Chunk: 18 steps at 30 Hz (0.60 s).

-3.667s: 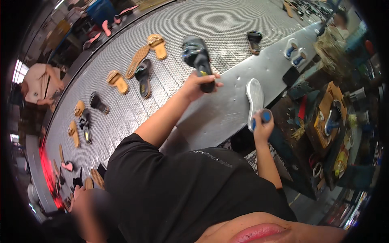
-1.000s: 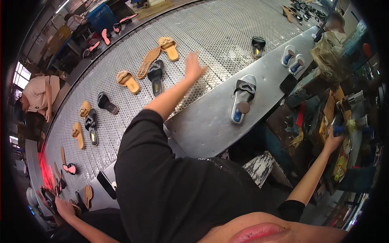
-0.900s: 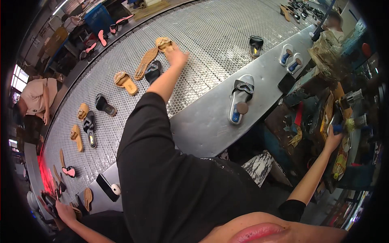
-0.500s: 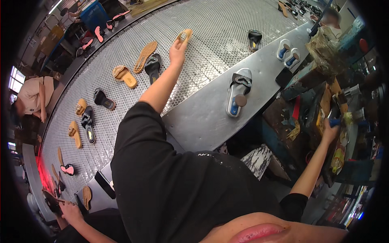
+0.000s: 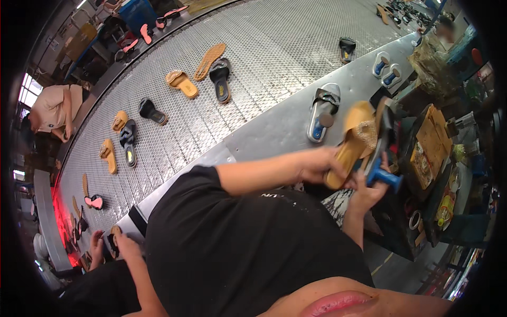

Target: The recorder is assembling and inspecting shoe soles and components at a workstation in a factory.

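In front of my chest, my left hand [image 5: 323,164] grips a tan slide sandal [image 5: 355,132] with a sparkling strap, by its heel end. Close beside it, my right hand [image 5: 367,193] is closed around a shoe form with a blue post [image 5: 387,178]. The form's far end is partly hidden behind the sandal and blurred, so what lies on it is hard to make out. On the metal ledge just beyond, a silver sole-shaped form [image 5: 318,124] with a blue post carries a dark strap.
Tan and black sandals [image 5: 220,82] and a tan sole [image 5: 210,61] lie on the mesh conveyor [image 5: 264,47]. Two silver forms [image 5: 391,76] sit farther along the ledge [image 5: 264,134]. A cluttered workbench [image 5: 430,148] stands right. At lower left, a co-worker's hands [image 5: 124,244] handle a sole.
My left hand has come back from over the conveyor with the tan sandal. My right hand has moved left from the workbench, bringing the blue-posted form beside it.
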### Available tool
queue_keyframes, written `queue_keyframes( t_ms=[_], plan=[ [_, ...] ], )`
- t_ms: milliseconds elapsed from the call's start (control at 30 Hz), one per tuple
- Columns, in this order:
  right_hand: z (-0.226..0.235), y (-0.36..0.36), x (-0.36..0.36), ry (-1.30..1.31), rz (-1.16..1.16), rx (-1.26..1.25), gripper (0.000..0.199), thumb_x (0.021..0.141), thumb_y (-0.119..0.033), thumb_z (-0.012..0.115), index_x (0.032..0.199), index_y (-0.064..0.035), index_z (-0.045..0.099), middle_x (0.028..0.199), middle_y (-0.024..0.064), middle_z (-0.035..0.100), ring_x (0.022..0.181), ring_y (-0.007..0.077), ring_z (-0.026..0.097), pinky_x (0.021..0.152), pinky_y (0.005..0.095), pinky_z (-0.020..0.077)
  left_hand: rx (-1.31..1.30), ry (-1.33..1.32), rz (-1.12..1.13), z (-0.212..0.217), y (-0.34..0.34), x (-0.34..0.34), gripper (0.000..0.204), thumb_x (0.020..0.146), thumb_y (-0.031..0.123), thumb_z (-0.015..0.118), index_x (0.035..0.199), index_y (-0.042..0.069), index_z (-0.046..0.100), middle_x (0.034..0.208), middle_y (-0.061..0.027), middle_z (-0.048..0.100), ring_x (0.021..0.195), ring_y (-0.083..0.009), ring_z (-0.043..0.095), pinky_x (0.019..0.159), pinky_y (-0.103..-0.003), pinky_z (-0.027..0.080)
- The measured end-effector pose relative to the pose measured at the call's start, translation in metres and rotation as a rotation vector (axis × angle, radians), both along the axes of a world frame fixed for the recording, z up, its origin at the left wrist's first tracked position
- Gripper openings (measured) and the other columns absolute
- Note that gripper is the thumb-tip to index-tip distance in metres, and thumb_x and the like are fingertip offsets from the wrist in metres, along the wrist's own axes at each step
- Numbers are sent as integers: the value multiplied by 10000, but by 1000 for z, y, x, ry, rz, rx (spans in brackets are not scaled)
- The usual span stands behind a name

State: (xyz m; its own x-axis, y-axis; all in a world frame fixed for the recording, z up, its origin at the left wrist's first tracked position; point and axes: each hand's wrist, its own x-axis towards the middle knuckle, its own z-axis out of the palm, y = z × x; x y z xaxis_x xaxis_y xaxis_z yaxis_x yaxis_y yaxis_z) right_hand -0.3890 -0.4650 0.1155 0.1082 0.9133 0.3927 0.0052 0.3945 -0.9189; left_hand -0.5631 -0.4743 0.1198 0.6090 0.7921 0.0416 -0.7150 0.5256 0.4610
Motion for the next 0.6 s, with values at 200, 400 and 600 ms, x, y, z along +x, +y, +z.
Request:
queue_keyframes(
  t_ms=[200,400,600],
  plan=[
    [42,9,32,-264,293,130,494,677,60,625,1098,-56,394,1383,226,470,1372,372,361,1135,467,237,-182,194,772,7,119,-22,342,861,45,567,1180,25,445,1022,-154,605,880,-273,678,681,-358,578],
    [19,3,35,-227,303,91,565,627,-47,721,1090,-56,396,1371,230,469,1312,351,430,1104,441,291,196,601,629,22,68,60,402,911,255,648,1216,37,503,953,-60,598,941,-127,549,837,-313,472],
    [20,-3,29,-302,55,200,559,685,-21,752,1161,-20,460,1343,199,510,1229,277,513,1026,390,397,867,1193,469,9,29,19,568,877,297,688,1342,36,492,1195,-133,555,1247,-279,451,995,-412,411]
  ],
)
